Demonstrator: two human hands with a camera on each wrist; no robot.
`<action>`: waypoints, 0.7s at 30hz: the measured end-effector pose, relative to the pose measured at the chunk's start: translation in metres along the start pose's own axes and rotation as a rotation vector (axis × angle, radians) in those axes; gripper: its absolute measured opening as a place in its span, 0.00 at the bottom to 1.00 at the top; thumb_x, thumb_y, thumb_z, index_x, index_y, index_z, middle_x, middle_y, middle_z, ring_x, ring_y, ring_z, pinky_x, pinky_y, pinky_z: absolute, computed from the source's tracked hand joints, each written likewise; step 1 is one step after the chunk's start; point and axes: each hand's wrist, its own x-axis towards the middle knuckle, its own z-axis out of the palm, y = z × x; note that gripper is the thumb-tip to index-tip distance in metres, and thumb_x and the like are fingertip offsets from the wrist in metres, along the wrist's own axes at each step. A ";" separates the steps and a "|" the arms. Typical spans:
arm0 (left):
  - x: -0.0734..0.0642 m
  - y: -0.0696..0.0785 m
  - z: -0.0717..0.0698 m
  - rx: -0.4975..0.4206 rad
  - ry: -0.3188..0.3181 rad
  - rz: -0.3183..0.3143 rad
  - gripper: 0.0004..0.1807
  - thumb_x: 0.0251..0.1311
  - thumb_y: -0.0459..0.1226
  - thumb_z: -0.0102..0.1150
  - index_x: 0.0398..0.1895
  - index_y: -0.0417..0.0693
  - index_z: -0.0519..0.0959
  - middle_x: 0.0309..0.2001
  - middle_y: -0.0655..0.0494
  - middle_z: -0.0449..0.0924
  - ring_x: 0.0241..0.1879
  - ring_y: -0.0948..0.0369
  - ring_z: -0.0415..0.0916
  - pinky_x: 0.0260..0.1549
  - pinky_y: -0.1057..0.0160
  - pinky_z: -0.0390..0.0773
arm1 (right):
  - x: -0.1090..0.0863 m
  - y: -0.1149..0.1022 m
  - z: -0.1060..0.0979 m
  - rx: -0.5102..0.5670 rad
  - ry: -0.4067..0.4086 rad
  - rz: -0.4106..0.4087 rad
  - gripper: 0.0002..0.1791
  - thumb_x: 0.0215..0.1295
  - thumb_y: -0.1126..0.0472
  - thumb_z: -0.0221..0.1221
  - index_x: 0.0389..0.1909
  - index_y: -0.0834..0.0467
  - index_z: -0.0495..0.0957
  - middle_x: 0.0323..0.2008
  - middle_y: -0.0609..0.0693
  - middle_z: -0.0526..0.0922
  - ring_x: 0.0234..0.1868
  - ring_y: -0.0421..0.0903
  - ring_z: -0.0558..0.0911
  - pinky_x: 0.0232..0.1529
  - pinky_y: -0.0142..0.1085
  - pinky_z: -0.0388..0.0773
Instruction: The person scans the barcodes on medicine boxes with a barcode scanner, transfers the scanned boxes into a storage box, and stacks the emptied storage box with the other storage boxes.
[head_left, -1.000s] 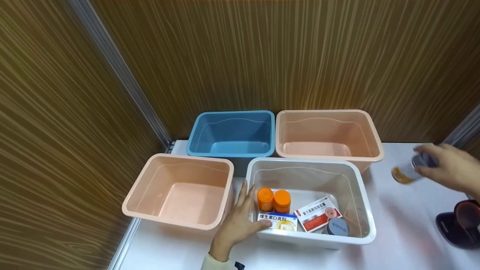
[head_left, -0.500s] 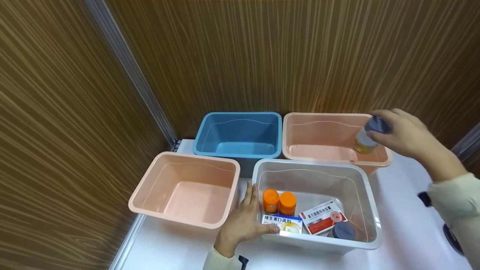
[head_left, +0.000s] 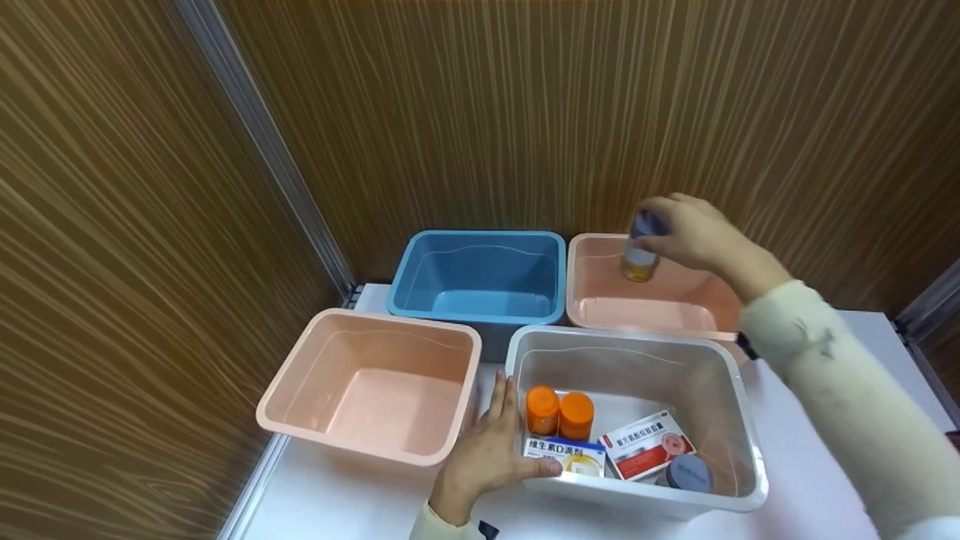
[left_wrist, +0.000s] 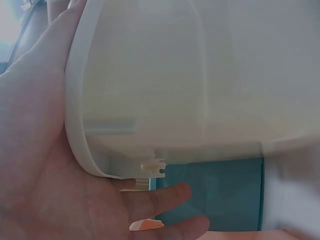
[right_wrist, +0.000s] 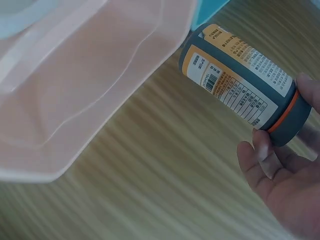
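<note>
My right hand (head_left: 697, 236) grips a pill bottle (head_left: 639, 264) by its dark grey lid, holding it upright over the pink bin (head_left: 739, 330) at the back right. In the right wrist view the bottle (right_wrist: 232, 77) has a dark grey and orange label and an orange ring below the lid. My left hand (head_left: 484, 465) rests on the near left corner of the white bin (head_left: 750, 450), fingers straight along its side, thumb on the front rim. Inside the white bin are two orange-capped bottles (head_left: 559, 412), a vitamin D box (head_left: 566, 456), a red and white medicine box (head_left: 646, 444) and a grey-lidded bottle (head_left: 688, 474).
A blue bin (head_left: 480, 319) stands left of the back pink bin. Another pink bin (head_left: 367, 450) is at the left, beside the white one. Wood-patterned panels (head_left: 487, 112) rise behind and at the left of the white table (head_left: 337, 495).
My right hand has carried the bottle leftward from the right side of the table to over the back pink bin. My left hand has stayed on the white bin's corner.
</note>
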 end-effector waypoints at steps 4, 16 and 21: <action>-0.002 0.002 0.002 -0.017 0.008 -0.003 0.77 0.37 0.78 0.63 0.83 0.48 0.37 0.81 0.54 0.21 0.78 0.44 0.41 0.71 0.39 0.52 | 0.025 -0.011 0.012 0.019 -0.020 -0.024 0.33 0.68 0.53 0.65 0.68 0.64 0.69 0.56 0.66 0.75 0.56 0.66 0.73 0.54 0.62 0.72; -0.005 0.004 0.004 -0.049 0.016 -0.042 0.77 0.36 0.77 0.64 0.83 0.52 0.37 0.81 0.57 0.22 0.75 0.41 0.50 0.68 0.37 0.56 | 0.089 -0.052 0.044 0.133 -0.074 0.010 0.33 0.67 0.60 0.66 0.70 0.62 0.68 0.62 0.65 0.73 0.63 0.64 0.72 0.58 0.58 0.75; -0.009 0.008 0.005 -0.055 0.000 -0.073 0.77 0.34 0.78 0.64 0.83 0.56 0.36 0.81 0.60 0.22 0.75 0.42 0.52 0.68 0.36 0.56 | 0.106 -0.060 0.062 0.174 -0.097 0.047 0.32 0.68 0.63 0.65 0.71 0.62 0.67 0.63 0.65 0.73 0.62 0.63 0.74 0.58 0.57 0.76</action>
